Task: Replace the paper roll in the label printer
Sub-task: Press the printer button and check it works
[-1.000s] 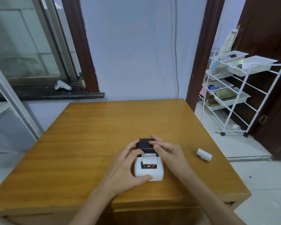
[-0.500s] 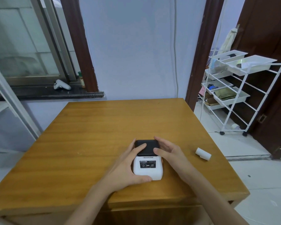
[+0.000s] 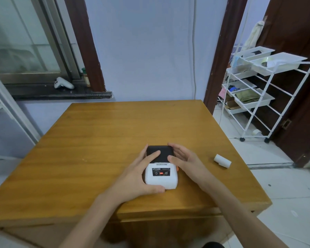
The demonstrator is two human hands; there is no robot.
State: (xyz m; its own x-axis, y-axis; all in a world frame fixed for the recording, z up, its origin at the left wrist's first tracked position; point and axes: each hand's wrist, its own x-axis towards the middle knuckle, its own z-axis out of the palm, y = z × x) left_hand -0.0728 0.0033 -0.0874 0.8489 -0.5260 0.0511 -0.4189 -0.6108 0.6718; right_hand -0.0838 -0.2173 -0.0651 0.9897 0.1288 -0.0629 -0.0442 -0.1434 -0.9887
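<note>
A small white label printer [image 3: 161, 178] with a black lid stands on the wooden table [image 3: 97, 140] near its front edge. The lid lies flat and closed, and a red light shows on the front panel. My left hand [image 3: 138, 174] grips the printer's left side, thumb at the front corner and a finger on the black lid. My right hand [image 3: 183, 159] hovers just right of the lid, fingers spread, holding nothing. A white paper roll [image 3: 222, 160] lies on its side on the table to the right, apart from both hands.
A white wire rack [image 3: 258, 97] on wheels with trays stands on the floor right of the table, beside a dark door. A white controller [image 3: 63, 83] rests on the window ledge at the back left. The table's right edge is close to the paper roll.
The black lid, raised a second ago, now lies closed on the printer. My right hand has come off the lid and opened beside it. My left hand stays on the printer.
</note>
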